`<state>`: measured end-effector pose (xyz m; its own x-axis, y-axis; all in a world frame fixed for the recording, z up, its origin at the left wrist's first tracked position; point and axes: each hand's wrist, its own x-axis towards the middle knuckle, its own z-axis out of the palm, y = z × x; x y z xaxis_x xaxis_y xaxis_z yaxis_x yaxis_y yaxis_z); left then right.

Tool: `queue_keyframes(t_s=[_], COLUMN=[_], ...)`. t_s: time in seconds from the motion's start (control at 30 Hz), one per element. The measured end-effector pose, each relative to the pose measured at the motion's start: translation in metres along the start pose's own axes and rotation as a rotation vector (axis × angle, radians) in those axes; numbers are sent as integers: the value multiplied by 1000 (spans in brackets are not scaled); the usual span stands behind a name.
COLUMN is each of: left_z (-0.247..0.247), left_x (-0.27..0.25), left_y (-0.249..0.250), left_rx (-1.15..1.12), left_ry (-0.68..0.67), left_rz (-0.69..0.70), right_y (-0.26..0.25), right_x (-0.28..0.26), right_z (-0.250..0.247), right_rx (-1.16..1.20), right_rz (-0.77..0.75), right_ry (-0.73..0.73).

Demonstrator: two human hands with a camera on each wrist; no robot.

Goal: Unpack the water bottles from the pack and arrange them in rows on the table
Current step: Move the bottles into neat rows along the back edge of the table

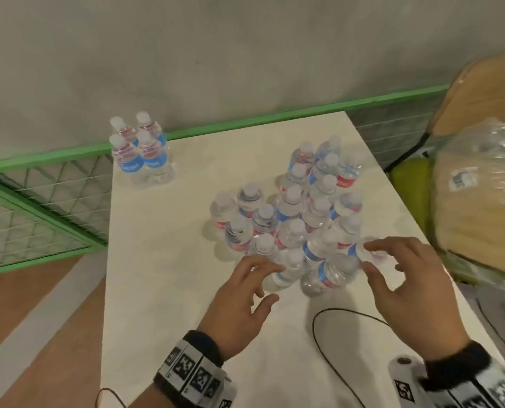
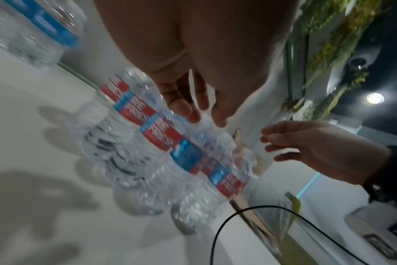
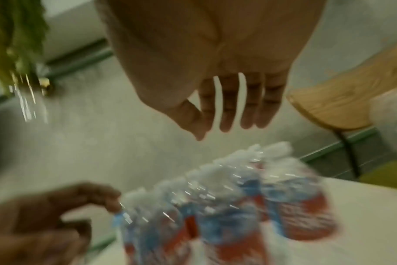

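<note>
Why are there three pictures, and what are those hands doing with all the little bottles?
A person wears three cameras: one on the head and one on each wrist, strapped on with patterned bands. The big picture looks down from the head. The other two look along each hand at its fingers, so they are blurry and tilted.

On the white table stands a crowd of small water bottles with white caps. Four more bottles stand apart at the far corner. A thin black cable lies near the person.

The left hand and the right hand reach with spread, relaxed fingers around the nearest bottles. Neither hand clearly grips one. A crinkled plastic wrap lies on a chair beside the table.
</note>
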<state>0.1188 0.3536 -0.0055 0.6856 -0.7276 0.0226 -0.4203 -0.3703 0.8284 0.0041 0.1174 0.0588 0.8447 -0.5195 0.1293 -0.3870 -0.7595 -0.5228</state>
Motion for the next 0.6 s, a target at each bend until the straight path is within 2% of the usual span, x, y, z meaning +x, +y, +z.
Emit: queue_keyframes(t_s=[0.13, 0.3, 0.43, 0.6], left_z=[40, 64, 65, 49], left_x=[12, 32, 35, 28], left_y=[17, 23, 30, 33], left_rx=[39, 92, 145, 137], left_ry=[47, 98, 137, 83], left_rz=[-69, -203, -234, -290], right_y=[49, 61, 64, 63], right_x=[-10, -3, 6, 12], right_z=[9, 21, 31, 31], right_rx=[80, 167, 159, 127], right_rz=[-30, -127, -173, -226], right_ry=[-137, -299, -328, -435])
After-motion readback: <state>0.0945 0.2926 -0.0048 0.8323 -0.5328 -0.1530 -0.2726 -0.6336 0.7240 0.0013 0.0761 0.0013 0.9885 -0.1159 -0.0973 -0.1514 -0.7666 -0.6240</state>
